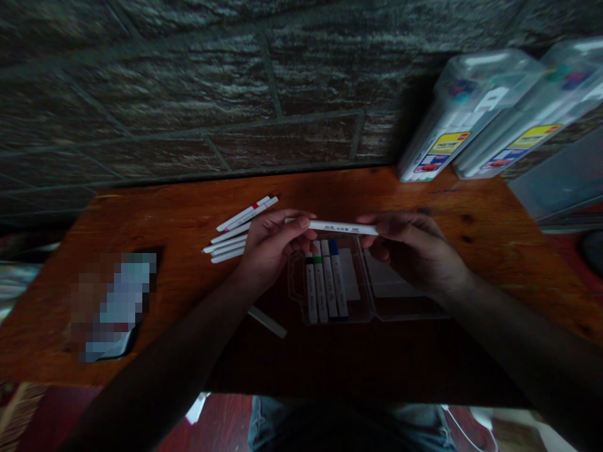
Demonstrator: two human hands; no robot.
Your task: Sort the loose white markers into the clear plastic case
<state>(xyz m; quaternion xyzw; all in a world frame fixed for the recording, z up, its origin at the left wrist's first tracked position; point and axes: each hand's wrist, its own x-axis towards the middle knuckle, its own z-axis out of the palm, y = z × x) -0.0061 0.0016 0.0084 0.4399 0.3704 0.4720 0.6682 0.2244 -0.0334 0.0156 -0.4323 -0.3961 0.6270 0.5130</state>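
My left fingers [296, 225] and right fingers [387, 227] clamp one pen [343, 228]; four cased pens [330, 285] lie below them, inside the case [363, 304], loose pens [230, 246] outside, leftward.

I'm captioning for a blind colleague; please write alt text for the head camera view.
A person's left hand and right hand hold a white marker above an open clear case containing four markers. Loose markers lie on the wooden table, mostly to the left; two clear packs stand by the dark wall.
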